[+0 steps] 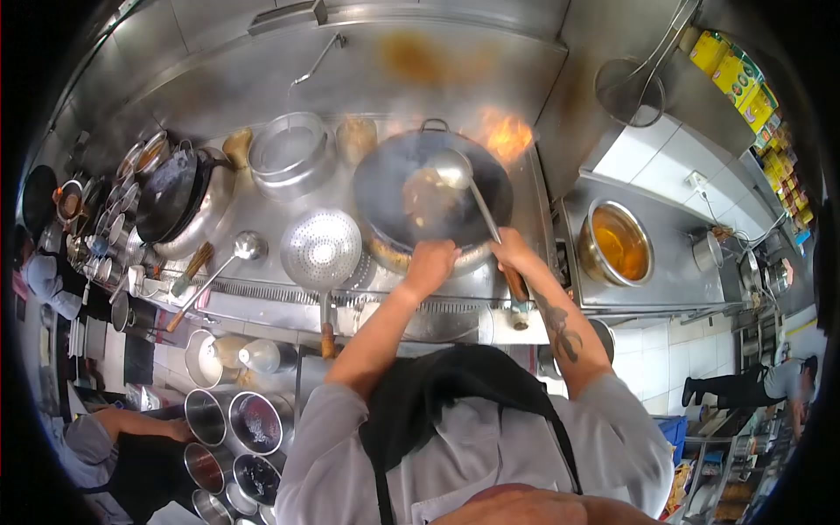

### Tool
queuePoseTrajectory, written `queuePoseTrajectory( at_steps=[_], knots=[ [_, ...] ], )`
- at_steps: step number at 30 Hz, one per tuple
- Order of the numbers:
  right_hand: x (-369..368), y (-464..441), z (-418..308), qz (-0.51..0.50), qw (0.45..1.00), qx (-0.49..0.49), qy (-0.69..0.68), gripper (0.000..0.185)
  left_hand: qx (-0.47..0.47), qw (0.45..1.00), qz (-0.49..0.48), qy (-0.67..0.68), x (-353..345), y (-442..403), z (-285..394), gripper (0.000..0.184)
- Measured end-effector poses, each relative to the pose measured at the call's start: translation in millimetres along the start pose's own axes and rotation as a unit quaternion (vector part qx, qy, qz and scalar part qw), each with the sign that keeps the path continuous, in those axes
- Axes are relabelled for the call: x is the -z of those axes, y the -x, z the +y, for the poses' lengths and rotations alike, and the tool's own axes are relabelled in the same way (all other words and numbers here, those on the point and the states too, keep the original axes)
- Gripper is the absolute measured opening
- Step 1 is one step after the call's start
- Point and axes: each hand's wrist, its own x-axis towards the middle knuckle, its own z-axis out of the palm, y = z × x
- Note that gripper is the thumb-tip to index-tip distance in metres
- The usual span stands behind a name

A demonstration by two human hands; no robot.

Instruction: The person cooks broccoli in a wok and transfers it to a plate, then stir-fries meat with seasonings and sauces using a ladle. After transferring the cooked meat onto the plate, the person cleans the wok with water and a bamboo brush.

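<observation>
A dark wok (376, 188) sits on the stove, with steam and brown food (424, 197) inside. My left hand (433, 265) is closed at the wok's near rim; whatever lies between the fingers and rim is hidden. My right hand (514, 250) grips the handle of a metal ladle (452, 168), whose bowl rests over the food in the wok. The ladle's wooden end sticks out below that hand. Flames (507, 138) rise beyond the wok's right rim.
Left of the wok lie a perforated skimmer (321, 249), a second ladle (249, 245) and a lidded pot (290, 153). A steel bowl of amber liquid (619, 245) stands right. Metal containers (255, 423) stand lower left, near a co-worker's arm (144, 425). Another person (779, 385) is far right.
</observation>
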Motion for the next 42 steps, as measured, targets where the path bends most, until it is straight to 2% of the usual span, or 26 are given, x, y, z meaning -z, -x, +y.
queuePoseTrajectory(
  at_steps=[3,4,7,8,12,15,16,19,20,23,24,25,27,30,33,35,38,40,42],
  knots=[
    [3.2,12.7,-22.5,-0.063,0.992,-0.084,-0.074,0.008,0.016,1.000,-0.025,-0.006,-6.9,8.7,-12.3,0.025],
    [13.7,17.6,-27.9,-0.092,0.993,-0.058,-0.054,0.011,0.013,0.999,-0.033,-0.019,-7.0,12.7,-12.8,0.024],
    [22.8,33.8,-26.2,-0.074,0.996,-0.038,-0.029,0.020,0.009,1.000,-0.023,-0.016,2.7,1.1,-2.3,0.023],
    [22.1,40.2,-21.9,-0.043,0.998,0.012,-0.043,0.021,0.015,1.000,-0.023,-0.005,6.6,9.7,6.0,0.023],
    [40.2,59.7,-59.5,-0.083,0.996,-0.018,0.012,0.024,0.025,0.997,-0.041,-0.061,-17.7,11.4,-27.2,0.022],
    [35.0,45.4,-39.5,-0.089,0.989,0.071,0.095,0.024,0.013,0.999,-0.035,-0.036,1.7,6.6,3.3,0.022],
    [30.5,45.5,-42.7,-0.104,0.991,0.018,0.082,0.028,0.003,0.999,-0.033,-0.022,-2.0,6.4,-2.0,0.021],
    [16.1,50.5,-61.2,-0.068,0.980,0.001,0.186,0.033,0.035,0.999,-0.030,-0.014,-16.3,8.6,-15.3,0.023],
    [22.0,58.7,-71.8,-0.089,0.979,-0.006,0.182,0.038,0.032,0.999,-0.031,-0.023,-16.1,9.1,-14.0,0.023],
    [20.0,64.1,-39.8,-0.051,0.979,0.097,0.173,0.034,0.025,0.999,-0.025,-0.028,0.3,0.2,-2.1,0.023],
    [19.4,61.7,-34.1,-0.047,0.976,0.093,0.189,0.033,0.031,0.999,-0.025,-0.012,2.4,-3.7,-0.8,0.022],
    [34.2,73.8,-82.8,-0.136,0.980,-0.097,0.104,0.033,0.039,0.999,-0.028,0.005,0.4,3.7,2.0,0.022],
    [26.6,42.5,-48.0,-0.116,0.981,-0.023,0.153,0.033,0.047,0.997,-0.044,-0.040,-10.4,11.1,-5.0,0.022],
    [13.3,41.9,-48.3,-0.041,0.949,0.040,0.309,0.041,0.035,0.997,-0.037,-0.052,-7.2,3.9,-1.3,0.022],
    [19.1,54.2,-34.9,-0.072,0.969,0.066,0.227,0.038,0.026,0.999,-0.015,-0.016,-6.4,15.8,1.6,0.022],
    [21.6,56.4,-36.9,-0.068,0.965,0.044,0.250,0.035,0.025,0.999,-0.010,-0.021,-16.7,9.3,-16.8,0.022],
    [13.4,46.3,-49.5,-0.033,0.950,0.025,0.308,0.036,0.026,0.999,-0.009,-0.033,-2.9,6.3,13.5,0.022],
    [-2.0,51.8,-50.9,-0.025,0.950,0.015,0.311,0.036,0.018,1.000,-0.010,-0.017,-8.1,1.5,3.2,0.022],
    [16.8,60.8,-66.4,-0.089,0.965,-0.002,0.246,0.036,0.015,1.000,-0.001,-0.023,-15.2,4.4,-5.3,0.022]
  ],
)
